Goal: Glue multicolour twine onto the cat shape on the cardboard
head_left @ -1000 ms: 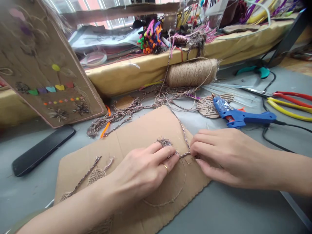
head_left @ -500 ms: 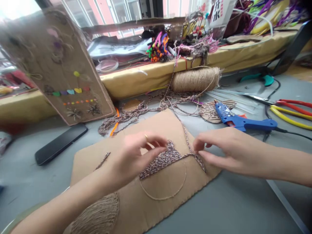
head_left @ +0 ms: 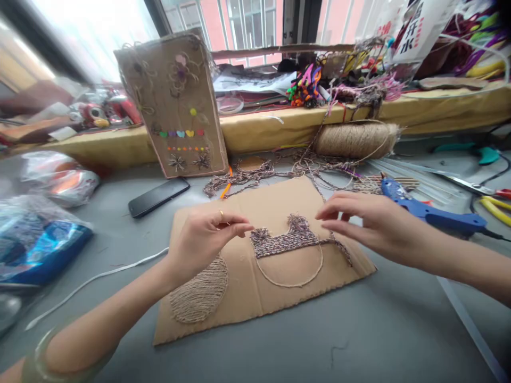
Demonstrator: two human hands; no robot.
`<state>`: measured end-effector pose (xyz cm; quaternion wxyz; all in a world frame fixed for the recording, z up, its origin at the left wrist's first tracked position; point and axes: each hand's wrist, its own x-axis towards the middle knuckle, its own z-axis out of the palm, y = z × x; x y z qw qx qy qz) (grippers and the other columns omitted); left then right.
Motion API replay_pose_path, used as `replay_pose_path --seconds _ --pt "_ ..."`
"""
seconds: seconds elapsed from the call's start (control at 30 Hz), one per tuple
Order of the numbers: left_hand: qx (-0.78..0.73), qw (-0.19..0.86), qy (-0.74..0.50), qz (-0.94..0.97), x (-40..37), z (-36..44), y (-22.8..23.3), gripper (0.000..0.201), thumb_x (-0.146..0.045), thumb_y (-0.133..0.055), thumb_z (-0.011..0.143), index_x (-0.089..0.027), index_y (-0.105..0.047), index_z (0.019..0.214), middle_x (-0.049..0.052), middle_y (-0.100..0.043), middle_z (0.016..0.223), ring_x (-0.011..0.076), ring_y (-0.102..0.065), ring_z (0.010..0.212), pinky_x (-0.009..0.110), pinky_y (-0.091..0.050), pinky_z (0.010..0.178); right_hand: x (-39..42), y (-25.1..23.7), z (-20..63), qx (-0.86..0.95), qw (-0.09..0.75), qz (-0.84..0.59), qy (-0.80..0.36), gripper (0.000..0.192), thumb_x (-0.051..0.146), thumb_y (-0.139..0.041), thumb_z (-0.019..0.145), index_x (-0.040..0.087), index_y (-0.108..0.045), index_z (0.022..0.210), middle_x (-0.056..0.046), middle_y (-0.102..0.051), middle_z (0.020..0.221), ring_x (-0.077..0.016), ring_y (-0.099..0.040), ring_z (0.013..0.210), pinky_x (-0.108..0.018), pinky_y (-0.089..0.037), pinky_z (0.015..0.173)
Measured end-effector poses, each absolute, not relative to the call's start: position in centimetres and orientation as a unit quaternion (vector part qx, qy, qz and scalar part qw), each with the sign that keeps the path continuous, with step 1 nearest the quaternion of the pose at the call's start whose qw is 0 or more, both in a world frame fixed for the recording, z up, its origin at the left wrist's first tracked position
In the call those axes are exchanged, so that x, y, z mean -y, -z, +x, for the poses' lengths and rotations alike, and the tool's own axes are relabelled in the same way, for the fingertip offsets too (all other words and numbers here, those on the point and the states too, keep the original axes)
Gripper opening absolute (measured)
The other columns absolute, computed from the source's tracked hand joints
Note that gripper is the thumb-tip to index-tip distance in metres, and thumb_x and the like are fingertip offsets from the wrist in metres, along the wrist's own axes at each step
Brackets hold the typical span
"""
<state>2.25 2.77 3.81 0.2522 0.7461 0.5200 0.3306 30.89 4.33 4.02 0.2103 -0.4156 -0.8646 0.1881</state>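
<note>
A flat cardboard sheet (head_left: 279, 298) lies on the grey table. Glued on it are a patch of mixed-colour twine (head_left: 285, 242), a loop of jute string (head_left: 291, 276) below it and a jute half-disc (head_left: 199, 292) at the left. My left hand (head_left: 205, 242) hovers just left of the twine patch, fingers loosely curled, holding nothing that I can see. My right hand (head_left: 369, 223) hovers at the patch's right end, fingers apart, close to a twine strand (head_left: 315, 189) that runs off toward the back.
A blue glue gun (head_left: 427, 210) lies right of the cardboard, with a jute spool (head_left: 355, 139) and tangled twine (head_left: 247, 175) behind. A decorated cardboard panel (head_left: 175, 106) leans on the yellow ledge (head_left: 263, 130). A black phone (head_left: 157, 197) and plastic bags (head_left: 35, 239) sit left.
Both hands have lifted off the twine they were pressing on the cardboard and drawn apart. The view has pulled back and swung left, so the whole twine patch shows.
</note>
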Motion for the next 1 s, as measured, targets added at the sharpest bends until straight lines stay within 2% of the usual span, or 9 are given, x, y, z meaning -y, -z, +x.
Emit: replay_pose_path --seconds 0.1,0.17,0.27,0.33,0.43,0.57,0.67,0.83,1.0 --pt "-0.476 0.226 -0.294 0.797 -3.7 2.2 -3.1 0.017 -0.029 -0.058 0.086 -0.017 -0.071 0.082 0.002 -0.069 0.076 0.012 -0.061 0.069 0.024 -0.047 0.063 -4.3 -3.2 29.0 0.893 0.157 -0.374 -0.195 0.018 0.028 -0.053 0.087 0.02 -0.062 0.099 -0.007 -0.061 0.098 -0.0169 -0.059 0.084 -0.03 -0.046 0.072" --pt "-0.449 0.241 -0.254 0.822 -4.4 2.5 -2.9 0.017 -0.027 -0.056 0.086 -0.016 -0.068 0.092 0.004 -0.067 0.092 0.0125 -0.06 0.079 0.026 -0.048 0.069 -4.3 -2.6 27.6 0.905 0.137 -0.353 -0.195 0.015 0.025 -0.056 0.084 0.021 -0.063 0.096 -0.006 -0.062 0.099 -0.0174 -0.059 0.087 -0.03 -0.046 0.075" --pt "-0.432 0.29 -0.181 0.835 -5.1 3.1 -2.6 0.031 -0.028 -0.062 0.082 -0.015 -0.061 0.11 0.008 -0.061 0.107 0.0155 -0.058 0.089 0.032 -0.049 0.078 -4.3 -2.0 25.7 0.917 0.118 -0.333 -0.186 0.008 0.02 -0.058 0.081 0.02 -0.064 0.086 -0.005 -0.063 0.092 -0.0167 -0.058 0.082 -0.029 -0.045 0.07" --pt "-0.418 0.304 -0.148 0.843 -5.5 3.4 -2.3 0.035 -0.028 -0.067 0.077 -0.016 -0.061 0.109 0.008 -0.06 0.106 0.019 -0.056 0.096 0.036 -0.047 0.085 -4.4 -1.9 25.0 0.921 0.116 -0.328 -0.175 0.005 0.017 -0.058 0.079 0.019 -0.063 0.079 -0.004 -0.063 0.085 -0.0164 -0.057 0.079 -0.028 -0.043 0.067" --pt "-0.398 0.314 -0.131 0.852 -5.9 3.7 -2.1 0.024 -0.027 -0.069 0.075 -0.017 -0.066 0.097 0.005 -0.06 0.098 0.021 -0.053 0.102 0.038 -0.043 0.09 -4.9 -2.4 25.5 0.916 0.133 -0.344 -0.16 0.008 0.017 -0.056 0.082 0.018 -0.06 0.075 -0.004 -0.063 0.081 -0.0156 -0.057 0.077 -0.028 -0.043 0.067" --pt "-0.396 0.34 -0.135 0.842 -6.3 3.9 -1.9 0.01 -0.024 -0.067 0.075 -0.015 -0.067 0.079 0.004 -0.061 0.089 0.0186 -0.055 0.092 0.035 -0.044 0.084 -5.9 -4.6 28.6 0.874 0.205 -0.426 -0.112 0.018 0.032 -0.049 0.088 0.019 -0.057 0.079 -0.005 -0.061 0.079 -0.0167 -0.055 0.074 -0.03 -0.042 0.065" --pt "-0.409 0.375 -0.142 0.82 -6.5 4.0 -1.7 0.008 -0.021 -0.064 0.077 -0.013 -0.064 0.075 0.004 -0.064 0.08 0.0156 -0.058 0.078 0.03 -0.046 0.073 -6.5 -6.2 31.3 0.833 0.231 -0.498 -0.062 0.022 0.038 -0.046 0.089 0.019 -0.056 0.084 -0.007 -0.062 0.078 -0.0178 -0.053 0.067 -0.033 -0.038 0.061" --pt "-0.436 0.422 -0.169 0.776 -6.7 3.8 -1.3 0.009 -0.021 -0.061 0.077 -0.012 -0.062 0.078 0.004 -0.067 0.075 0.013 -0.06 0.069 0.026 -0.046 0.062 -6.4 -6.5 32.9 0.824 0.176 -0.538 -0.031 0.035 0.045 -0.041 0.091 0.02 -0.06 0.076 -0.008 -0.064 0.071 -0.0204 -0.053 0.063 -0.036 -0.035 0.058" --pt "-0.451 0.447 -0.203 0.746 -6.7 3.5 -1.7 0.006 -0.017 -0.06 0.076 -0.012 -0.059 0.078 0.001 -0.065 0.074 0.0106 -0.059 0.068 0.026 -0.048 0.066 -6.0 -5.0 30.7 0.863 0.147 -0.482 -0.039 0.022 0.035 -0.047 0.088 0.02 -0.064 0.089 -0.007 -0.066 0.091 -0.0226 -0.058 0.078 -0.036 -0.039 0.065"
